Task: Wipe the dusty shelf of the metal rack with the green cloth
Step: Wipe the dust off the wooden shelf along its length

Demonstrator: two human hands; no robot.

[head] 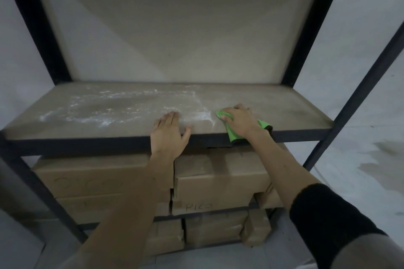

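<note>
Fingers [237,109] of the right hand [239,121] are curled over the green cloth [232,134], bunching it and pressing it down on the shelf [284,111] near the front edge, a little right of the middle; a tail of cloth hangs over the dark front rail [87,144]. The left hand [168,132] lies flat beside it, fingers straight and close together on the board, thumb apart at the rail, holding nothing.

In the head view, the one view there is, white dust [105,107] streaks the left and middle of the shelf, and a thicker line of it sits just left of the cloth, between the two hands. The right part looks mostly bare of it.

Risks, as I judge them: the left hand rests on or right at the dusty patch, so it could smear dust or block the cloth's path leftward. A bunched cloth covers little and may push the dust into ridges or over the front edge onto the cardboard boxes [218,179] stacked on the shelf below. The hanging tail could snag on the rail.

Around: the black uprights [306,35] of the metal rack frame the shelf, a pale back panel [175,28] stands behind, and more boxes [209,231] sit lower down. Nothing stands on the dusty board itself but the hands and cloth
</note>
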